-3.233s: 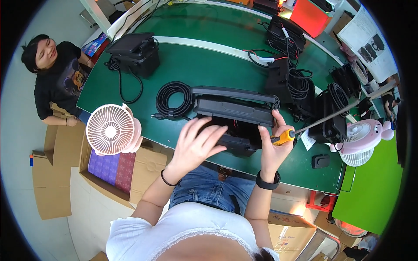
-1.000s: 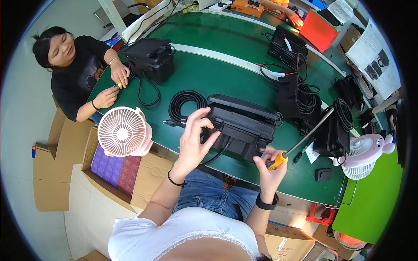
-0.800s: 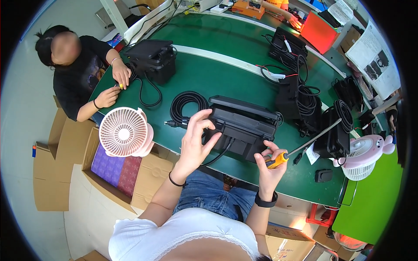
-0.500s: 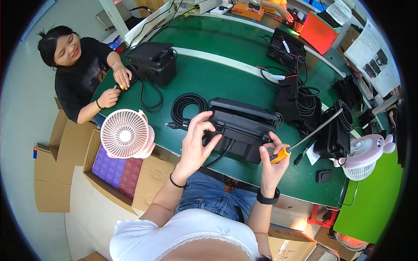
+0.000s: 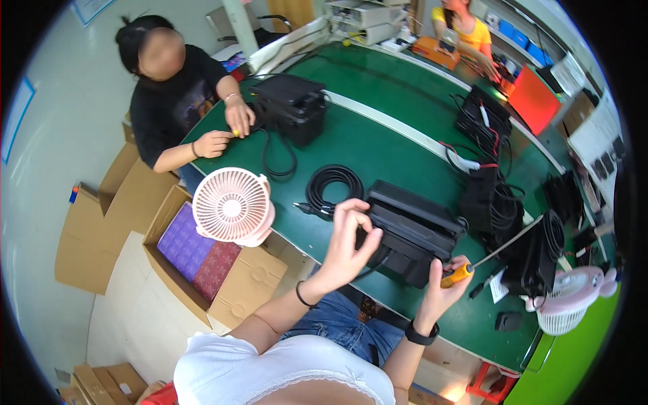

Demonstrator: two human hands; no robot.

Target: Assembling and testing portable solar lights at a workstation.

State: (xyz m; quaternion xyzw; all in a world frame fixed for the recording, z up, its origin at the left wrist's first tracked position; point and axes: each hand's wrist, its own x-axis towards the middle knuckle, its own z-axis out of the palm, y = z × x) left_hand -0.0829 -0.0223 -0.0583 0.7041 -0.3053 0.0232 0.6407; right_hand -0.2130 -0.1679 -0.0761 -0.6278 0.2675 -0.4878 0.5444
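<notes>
Head view: black device lying on the green counter, just right of the frame's centre. Left hand raised at the device's left end, its fingers curled together with tips near the casing; whether they pinch anything cannot be told. Right hand at lower right, fingers clamped on the orange handle of a screwdriver, whose shaft slants up to the right, over the device's right end. Coiled black cable just left of the device. Pink desk fan at centre left, above an open cardboard box. Second person seated at upper left beside another black case
</notes>
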